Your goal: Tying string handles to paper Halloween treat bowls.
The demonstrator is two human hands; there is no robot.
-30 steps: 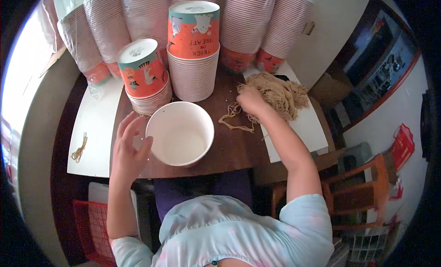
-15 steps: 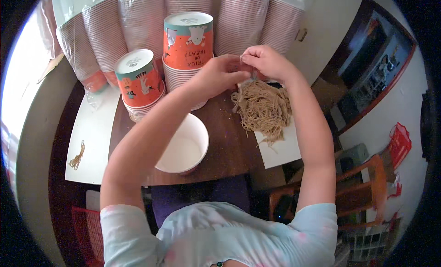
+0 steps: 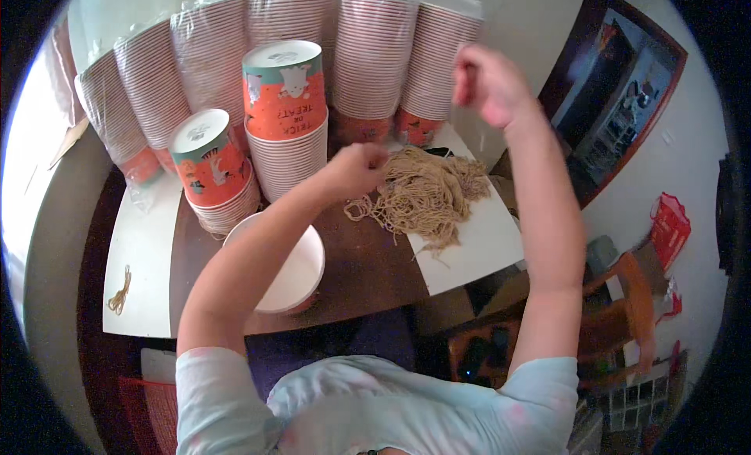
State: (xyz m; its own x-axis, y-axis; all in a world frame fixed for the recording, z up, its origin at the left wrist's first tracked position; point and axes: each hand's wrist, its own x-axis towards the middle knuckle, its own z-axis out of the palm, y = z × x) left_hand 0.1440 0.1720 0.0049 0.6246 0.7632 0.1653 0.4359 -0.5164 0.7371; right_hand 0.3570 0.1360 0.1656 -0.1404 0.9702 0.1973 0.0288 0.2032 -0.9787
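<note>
My left hand [image 3: 358, 172] is closed, fingers curled together, at the left edge of a tangled pile of tan twine [image 3: 434, 193]. My right hand [image 3: 494, 86] is raised well above and right of that pile, also closed and a little blurred. What either hand pinches, if anything, is too small or smeared to make out. Under my left forearm, an open white paper bucket [image 3: 301, 271] stands upright near the table's front edge, partly covered by the arm. Left of my left hand rises a tall upside-down stack of orange and green printed buckets [image 3: 285, 103].
A shorter upside-down bucket stack [image 3: 213, 169] stands to the left. Several plastic-wrapped bucket stacks [image 3: 375, 52] line the table's back. A small twine bundle [image 3: 120, 292] lies on the white left strip. A wooden chair [image 3: 626, 298] stands at right.
My hands, together above the twine before, have moved apart: the right up and right, the left down and left. The view has shifted, and more of the twine pile shows.
</note>
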